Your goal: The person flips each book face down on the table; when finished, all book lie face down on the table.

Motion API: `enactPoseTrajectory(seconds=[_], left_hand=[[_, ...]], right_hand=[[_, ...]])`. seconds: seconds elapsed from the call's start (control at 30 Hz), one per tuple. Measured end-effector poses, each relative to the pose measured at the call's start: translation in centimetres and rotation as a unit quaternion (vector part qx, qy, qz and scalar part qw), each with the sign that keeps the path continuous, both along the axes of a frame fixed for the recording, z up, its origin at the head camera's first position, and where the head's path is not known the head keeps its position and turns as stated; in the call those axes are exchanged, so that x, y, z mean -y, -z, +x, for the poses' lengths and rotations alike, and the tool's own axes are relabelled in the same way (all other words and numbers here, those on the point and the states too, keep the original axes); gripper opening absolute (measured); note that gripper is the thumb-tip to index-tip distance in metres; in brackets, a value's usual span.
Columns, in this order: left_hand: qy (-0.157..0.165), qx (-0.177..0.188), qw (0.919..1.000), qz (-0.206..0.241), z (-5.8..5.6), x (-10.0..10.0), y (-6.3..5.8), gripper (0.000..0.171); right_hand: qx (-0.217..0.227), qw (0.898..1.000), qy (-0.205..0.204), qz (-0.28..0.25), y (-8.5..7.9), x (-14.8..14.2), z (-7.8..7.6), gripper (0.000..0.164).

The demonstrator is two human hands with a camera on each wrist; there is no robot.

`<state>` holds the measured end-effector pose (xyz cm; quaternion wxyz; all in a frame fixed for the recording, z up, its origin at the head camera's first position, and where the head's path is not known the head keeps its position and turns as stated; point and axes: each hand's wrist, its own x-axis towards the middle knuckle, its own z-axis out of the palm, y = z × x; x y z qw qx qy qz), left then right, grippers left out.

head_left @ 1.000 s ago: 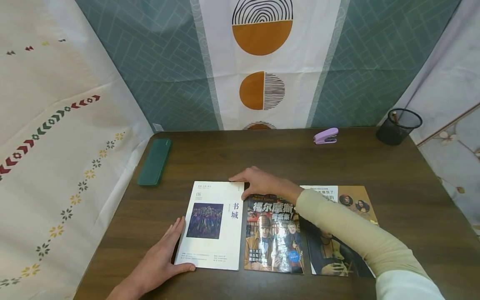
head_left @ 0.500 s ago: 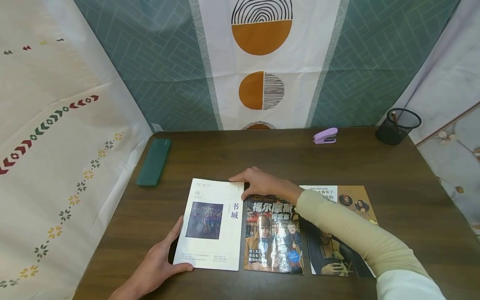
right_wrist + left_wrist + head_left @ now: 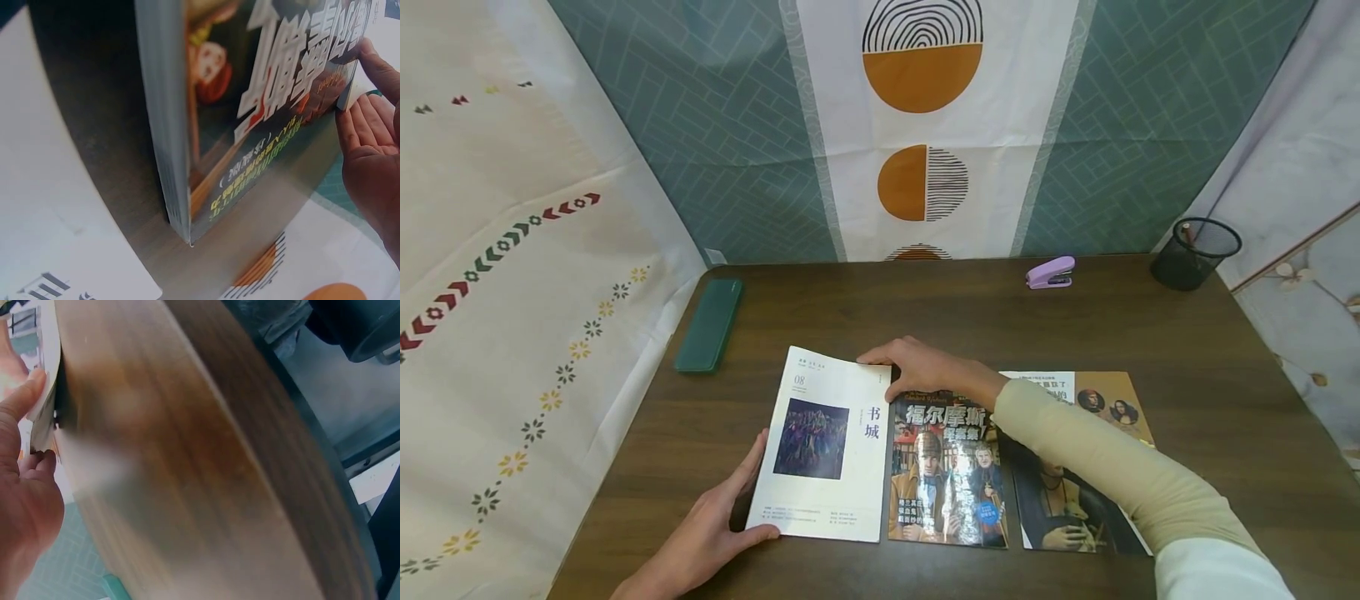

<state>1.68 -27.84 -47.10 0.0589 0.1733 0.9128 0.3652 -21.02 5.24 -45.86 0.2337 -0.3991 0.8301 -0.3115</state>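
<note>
A white magazine (image 3: 831, 496) with a dark picture lies left of a Sherlock-type magazine (image 3: 947, 467) with people on its cover. My left hand (image 3: 707, 529) pinches the white magazine's left edge, thumb on top and fingers beneath, as the left wrist view shows. That left side is raised off the table. At its upper right corner my right hand (image 3: 925, 367) pinches the white magazine between thumb and fingers; in the right wrist view the thumb (image 3: 375, 69) and fingers stand either side of the corner. The right forearm covers part of a third magazine (image 3: 1075, 525).
A dark green case (image 3: 709, 325) lies at the table's (image 3: 857, 304) left back. A purple stapler (image 3: 1051, 273) and a black mesh pen holder (image 3: 1195, 254) stand along the back edge. Patterned cloth hangs behind and at both sides.
My left hand has gone from resting along the white magazine's left edge to holding it, and the left side has come up. The right hand has barely moved.
</note>
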Motion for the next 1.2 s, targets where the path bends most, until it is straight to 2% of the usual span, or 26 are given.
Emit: enactPoseTrajectory(seconds=[0.13, 0.27, 0.37, 0.5, 0.77, 0.97, 1.1, 1.2], left_hand=[[-0.003, 0.004, 0.9997, 0.023, 0.0, 0.2, -0.2, 0.125], [-0.007, 0.004, 0.9982, 0.060, -0.1, 0.7, -0.2, 0.116], [-0.004, -0.011, 0.9972, 0.074, -0.3, 1.1, -0.2, 0.112], [0.002, -0.047, 0.9972, 0.059, -0.5, 1.4, -0.6, 0.109], [0.018, -0.093, 0.9953, 0.021, -1.5, 2.1, -2.0, 0.104], [0.019, -0.118, 0.9923, -0.035, -2.8, 3.1, -3.3, 0.088], [0.025, -0.136, 0.9896, -0.039, -3.9, 3.7, -4.4, 0.070], [0.033, -0.168, 0.9846, -0.037, -4.7, 4.0, -5.1, 0.064]], right_hand=[[0.006, 1.000, 0.005, -0.010, -0.1, 0.0, 0.1, 0.078], [-0.008, 1.000, 0.004, -0.015, -0.1, 0.1, 0.0, 0.081], [-0.016, 1.000, 0.006, -0.009, -0.2, 0.3, -0.2, 0.083], [-0.013, 1.000, 0.024, 0.001, -0.2, 0.3, -0.4, 0.079], [-0.002, 0.999, 0.029, -0.028, 0.0, -0.5, -0.9, 0.039], [0.004, 0.999, 0.027, -0.037, -0.9, -1.0, -0.8, 0.034], [-0.003, 0.999, 0.027, -0.021, -1.7, -1.2, -0.7, 0.033], [-0.012, 1.000, 0.025, -0.002, -2.4, -1.2, -0.6, 0.036]])
